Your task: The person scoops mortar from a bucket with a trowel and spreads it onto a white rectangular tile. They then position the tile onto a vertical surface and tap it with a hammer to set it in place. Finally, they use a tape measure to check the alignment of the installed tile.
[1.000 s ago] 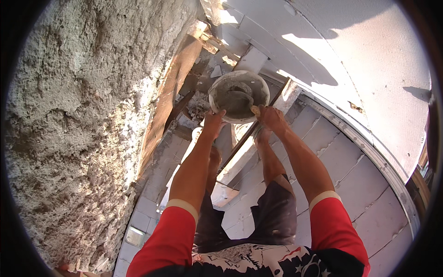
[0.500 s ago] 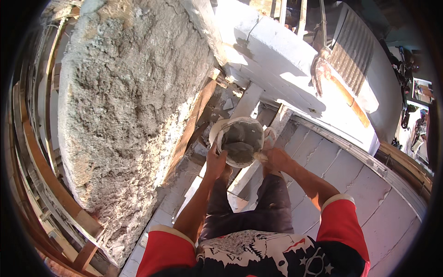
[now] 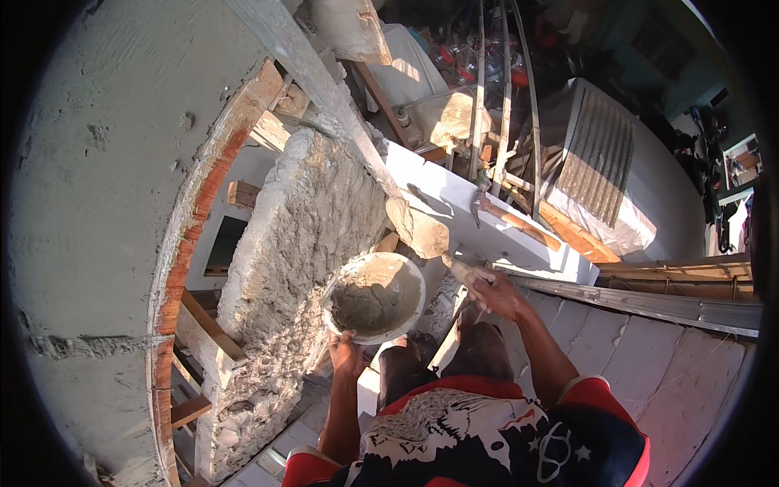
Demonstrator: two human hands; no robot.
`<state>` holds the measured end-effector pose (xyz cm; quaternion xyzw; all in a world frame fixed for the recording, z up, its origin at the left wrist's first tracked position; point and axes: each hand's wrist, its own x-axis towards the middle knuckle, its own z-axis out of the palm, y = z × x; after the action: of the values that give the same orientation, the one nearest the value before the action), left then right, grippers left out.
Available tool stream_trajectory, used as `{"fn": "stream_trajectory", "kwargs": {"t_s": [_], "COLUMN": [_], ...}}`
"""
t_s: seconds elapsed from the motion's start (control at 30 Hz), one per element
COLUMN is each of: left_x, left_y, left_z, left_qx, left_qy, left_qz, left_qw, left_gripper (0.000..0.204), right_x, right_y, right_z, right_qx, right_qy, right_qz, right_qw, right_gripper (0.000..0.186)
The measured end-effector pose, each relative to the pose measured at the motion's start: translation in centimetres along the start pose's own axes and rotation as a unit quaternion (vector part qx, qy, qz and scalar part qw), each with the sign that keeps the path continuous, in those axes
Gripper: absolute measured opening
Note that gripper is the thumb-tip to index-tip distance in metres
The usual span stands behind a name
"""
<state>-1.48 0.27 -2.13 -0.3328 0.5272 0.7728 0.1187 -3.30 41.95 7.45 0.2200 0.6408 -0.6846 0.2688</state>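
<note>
My left hand (image 3: 346, 355) is closed on the near rim of a round, pale bucket (image 3: 423, 302) held above my knees. Wet grey mortar (image 3: 369, 302) lies inside it. My right hand (image 3: 492, 294) grips the handle of a trowel (image 3: 418, 230), out to the right of the bucket. The trowel's blade is coated in mortar and points up and left, beside the lower end of a long pale batten (image 3: 337, 101). Whether blade and batten touch, I cannot tell. Left of the bucket stands a rough, mortar-covered wall (image 3: 280, 219).
A smooth grey plastered surface (image 3: 89, 203) with a wooden edge (image 3: 185, 243) fills the far left. A hammer (image 3: 519, 225) rests on a white ledge (image 3: 454, 203). Beyond it are upright poles (image 3: 505, 89) and a corrugated sheet (image 3: 596, 154). Pale boards (image 3: 617, 349) lie at right.
My right hand has left the bucket's side and now holds the trowel out past its rim. The bucket has shifted left and tilted. My view has risen, bringing in the plastered surface.
</note>
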Motion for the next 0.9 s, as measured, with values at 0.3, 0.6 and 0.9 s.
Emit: {"fn": "stream_trajectory", "kwargs": {"t_s": [0.3,0.6,0.9], "left_x": [-8.5,-3.8,0.1], "left_y": [3.7,3.0,8.1], "left_z": [-0.3,-8.0,-3.2], "left_qx": [0.029,0.28,0.094], "left_qy": [0.051,-0.051,-0.006], "left_qz": [0.094,0.16,-0.078], "left_qw": [0.994,0.945,0.992], "left_gripper": [0.051,0.058,0.065], "right_x": [14.1,8.0,3.3], "right_y": [-7.4,-9.3,-5.7], "right_z": [-1.8,-0.8,2.0], "right_qx": [-0.439,-0.485,-0.51], "right_qy": [0.28,0.303,0.359], "right_qz": [-0.219,-0.148,-0.076], "right_qw": [0.825,0.807,0.778], "right_gripper": [0.052,0.048,0.053]}}
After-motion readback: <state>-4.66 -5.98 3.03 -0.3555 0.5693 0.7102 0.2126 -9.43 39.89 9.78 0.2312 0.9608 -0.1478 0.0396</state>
